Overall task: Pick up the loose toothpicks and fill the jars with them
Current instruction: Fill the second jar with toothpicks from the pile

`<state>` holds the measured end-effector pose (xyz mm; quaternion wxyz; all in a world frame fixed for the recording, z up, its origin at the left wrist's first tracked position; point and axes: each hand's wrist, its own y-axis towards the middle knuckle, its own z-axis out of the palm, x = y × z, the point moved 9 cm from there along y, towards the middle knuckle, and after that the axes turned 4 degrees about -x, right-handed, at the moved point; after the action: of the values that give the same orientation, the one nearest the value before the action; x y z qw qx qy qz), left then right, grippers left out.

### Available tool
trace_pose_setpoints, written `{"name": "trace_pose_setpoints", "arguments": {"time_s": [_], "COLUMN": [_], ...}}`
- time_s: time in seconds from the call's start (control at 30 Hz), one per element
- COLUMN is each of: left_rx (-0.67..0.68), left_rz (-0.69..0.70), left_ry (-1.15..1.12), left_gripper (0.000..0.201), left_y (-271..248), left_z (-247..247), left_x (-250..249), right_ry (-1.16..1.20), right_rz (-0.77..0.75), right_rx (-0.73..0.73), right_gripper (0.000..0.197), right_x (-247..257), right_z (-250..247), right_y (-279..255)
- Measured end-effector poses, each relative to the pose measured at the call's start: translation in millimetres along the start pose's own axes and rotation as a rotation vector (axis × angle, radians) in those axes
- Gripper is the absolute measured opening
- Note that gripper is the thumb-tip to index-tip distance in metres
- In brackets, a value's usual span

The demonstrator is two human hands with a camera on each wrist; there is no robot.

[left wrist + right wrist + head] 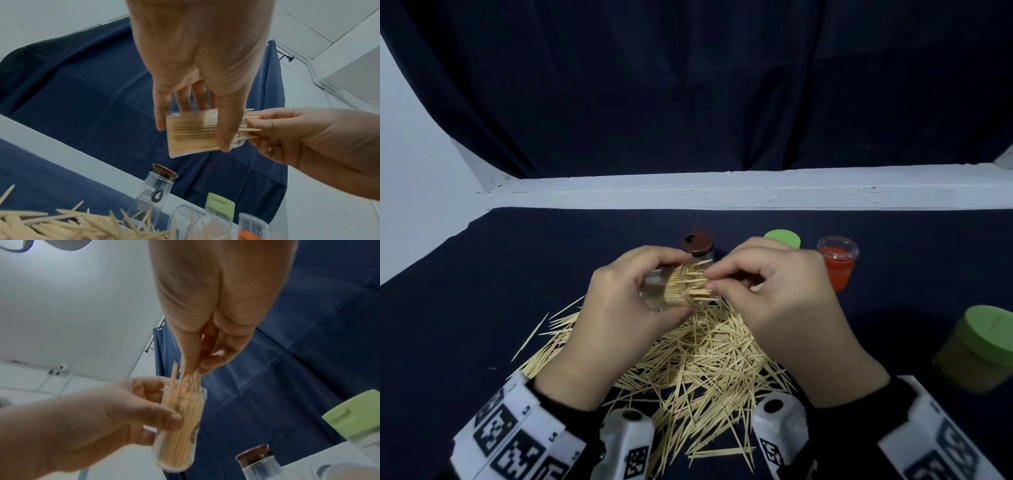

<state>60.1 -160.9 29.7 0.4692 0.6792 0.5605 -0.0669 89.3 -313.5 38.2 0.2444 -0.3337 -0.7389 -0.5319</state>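
Note:
My left hand (633, 294) grips a clear jar (671, 291) packed with toothpicks, tipped on its side above the table with its mouth to the right. In the left wrist view the jar (191, 133) lies under my thumb and fingers. My right hand (760, 284) pinches a few toothpicks (186, 378) at the jar's mouth (185, 391), with their tips inside it. A big heap of loose toothpicks (698, 359) lies on the dark cloth below both hands.
A clear jar with a brown lid (698, 244) stands behind the hands. A green-lidded jar (782, 238) and an open jar with a red label (838, 263) stand to its right. Another green-lidded jar (983, 346) sits at the right edge.

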Motion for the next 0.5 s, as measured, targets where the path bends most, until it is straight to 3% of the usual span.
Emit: {"name": "trace_pose_setpoints", "arguments": {"time_s": [0.13,0.33,0.4,0.5], "left_rx": [-0.004,-0.008,-0.008,-0.035], "left_rz": [-0.009,-0.005,0.019,0.000], "left_ry": [-0.033,-0.075,-0.060,-0.065], "left_gripper": [0.056,0.053,0.053,0.053], "left_y": [-0.8,0.5,1.1,1.5], "left_z": [2.2,5.5,5.5,2.0], "left_x": [1.6,-2.6,-6.0,-1.2], "right_ry": [0.075,0.030,0.010,0.153], "right_rz": [0.134,0.085,0.076,0.213], "right_rx": [0.097,-0.023,0.008,0.102], "right_gripper": [0.013,0.012,0.010,0.012], "right_x": [-14.1,-9.8,-7.6,-14.9], "right_z": [1.5,-7.0,-3.2,-2.9], "right_y": [1.3,0.2,-0.3,2.3]}}
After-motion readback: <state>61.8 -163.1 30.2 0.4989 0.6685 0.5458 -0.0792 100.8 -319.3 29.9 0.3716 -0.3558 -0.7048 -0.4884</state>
